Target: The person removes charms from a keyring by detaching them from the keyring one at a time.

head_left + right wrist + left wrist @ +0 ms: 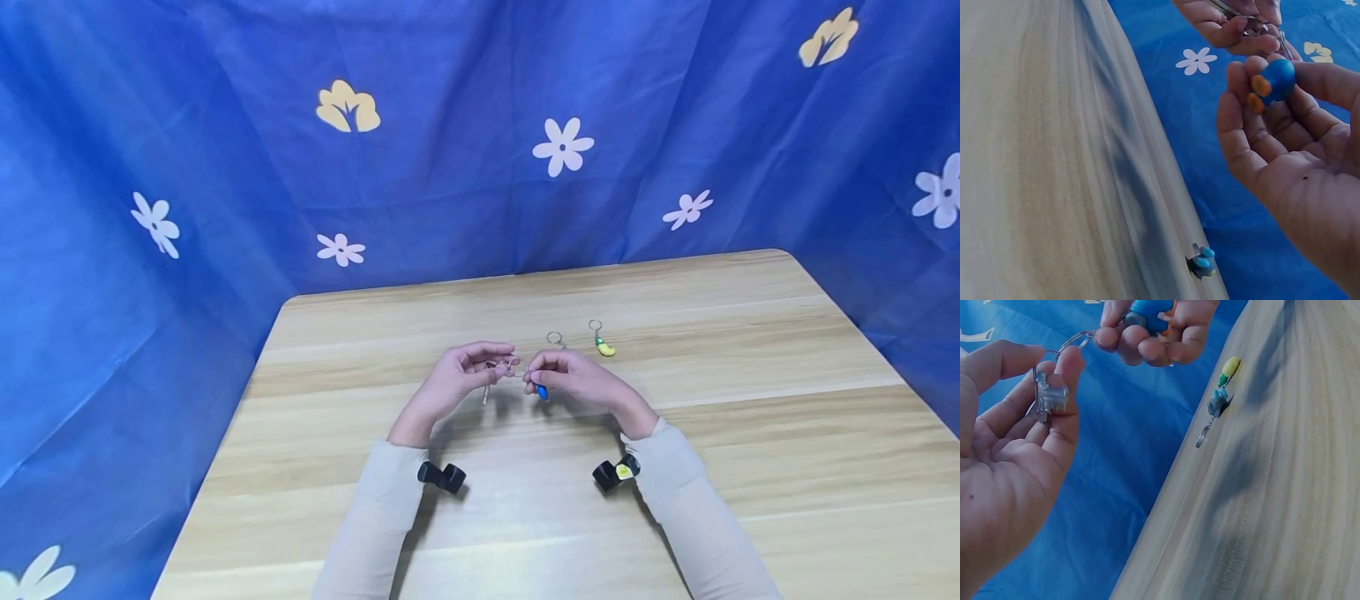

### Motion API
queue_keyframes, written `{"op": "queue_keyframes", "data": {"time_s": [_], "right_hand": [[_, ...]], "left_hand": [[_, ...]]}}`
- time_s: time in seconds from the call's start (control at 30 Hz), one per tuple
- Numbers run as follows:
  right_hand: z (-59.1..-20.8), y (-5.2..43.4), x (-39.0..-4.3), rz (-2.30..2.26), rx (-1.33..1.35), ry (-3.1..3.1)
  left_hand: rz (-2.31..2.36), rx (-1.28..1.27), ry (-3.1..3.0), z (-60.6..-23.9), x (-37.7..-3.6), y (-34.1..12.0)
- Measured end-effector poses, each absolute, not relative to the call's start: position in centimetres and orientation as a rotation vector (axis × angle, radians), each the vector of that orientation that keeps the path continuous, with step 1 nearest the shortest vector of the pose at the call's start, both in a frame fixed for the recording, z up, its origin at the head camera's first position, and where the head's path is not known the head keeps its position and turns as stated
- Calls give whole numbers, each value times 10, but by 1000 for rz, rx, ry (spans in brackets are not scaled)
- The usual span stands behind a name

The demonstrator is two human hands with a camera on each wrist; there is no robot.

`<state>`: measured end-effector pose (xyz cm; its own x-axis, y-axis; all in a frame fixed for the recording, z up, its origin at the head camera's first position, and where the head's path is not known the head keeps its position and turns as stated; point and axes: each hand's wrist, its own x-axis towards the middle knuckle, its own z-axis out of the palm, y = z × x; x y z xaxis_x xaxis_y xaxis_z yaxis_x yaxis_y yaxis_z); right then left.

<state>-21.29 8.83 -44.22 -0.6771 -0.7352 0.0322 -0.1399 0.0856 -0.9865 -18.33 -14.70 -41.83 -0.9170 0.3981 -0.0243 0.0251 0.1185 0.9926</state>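
My left hand [468, 375] holds a silver key [1052, 399], its blade hanging below the fingers in the head view. Thumb and forefinger meet at a thin metal key ring [1075, 340] that stretches between both hands. On the other side, my right hand [573, 377] pinches a blue keychain figure [1277, 81] with orange parts, to which the ring is joined. In the left wrist view, fingers partly cover the figure. Whether the key is threaded on the ring, I cannot tell.
Beyond the hands on the wooden table [675, 467] lie a yellow-and-green keychain [605, 347] and a grey-and-blue keychain [1217, 402], each with a ring. A blue flowered cloth [450, 167] hangs behind the table. Black wrist cameras [442, 477] sit on both sleeves.
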Motion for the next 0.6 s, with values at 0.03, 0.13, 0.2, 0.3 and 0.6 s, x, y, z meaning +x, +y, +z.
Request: {"op": "queue_keyframes", "data": {"time_s": [0.03,0.13,0.2,0.3,0.6], "right_hand": [[-442,89,-213,-1626,-852,1888],[-441,89,-212,-1610,-869,1911],[-440,89,-212,-1600,-889,1920],[-440,89,-211,-1586,-903,1925],[-437,89,-211,-1581,-927,1953]], "left_hand": [[1868,415,2116,-419,-183,-147],[1872,418,2118,-420,-183,-147],[1869,412,2112,-421,-183,-146],[1850,400,2117,-422,-182,-145],[1834,437,2164,-421,-184,-141]]}}
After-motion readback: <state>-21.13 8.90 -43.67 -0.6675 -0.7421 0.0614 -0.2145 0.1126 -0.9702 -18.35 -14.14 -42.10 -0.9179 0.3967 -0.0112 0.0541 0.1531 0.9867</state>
